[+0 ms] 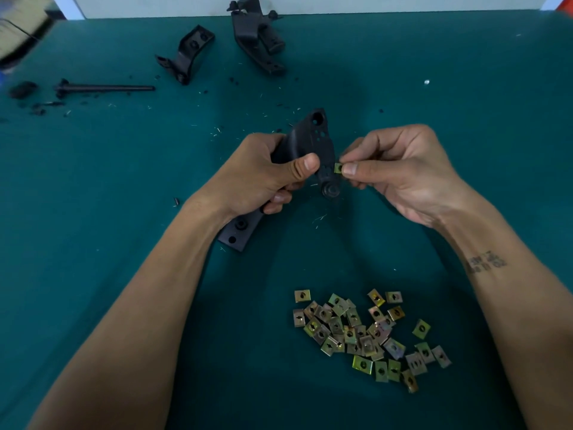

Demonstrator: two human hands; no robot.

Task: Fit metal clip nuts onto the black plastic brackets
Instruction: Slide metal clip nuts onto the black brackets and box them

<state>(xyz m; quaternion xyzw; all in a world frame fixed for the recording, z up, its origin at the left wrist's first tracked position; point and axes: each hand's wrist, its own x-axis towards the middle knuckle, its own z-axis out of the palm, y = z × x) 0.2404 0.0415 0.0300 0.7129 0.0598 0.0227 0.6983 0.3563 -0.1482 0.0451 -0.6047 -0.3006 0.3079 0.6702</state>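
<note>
My left hand [266, 172] grips a black plastic bracket [310, 141] by its middle, lifted above the green table; the bracket's lower flange [237, 232] sticks out below my wrist. My right hand [400, 172] pinches a small yellowish metal clip nut [338, 168] between thumb and forefinger, right against the bracket's right edge. Whether the nut sits on the edge or only touches it is unclear. A pile of several loose clip nuts [366, 335] lies on the table near me, between my forearms.
Two more black brackets [186, 55] [259, 38] lie at the far edge of the green table [465, 72]. A black rod [105, 87] and dark plastic bits [23, 89] lie at far left. Small shavings are scattered around the middle.
</note>
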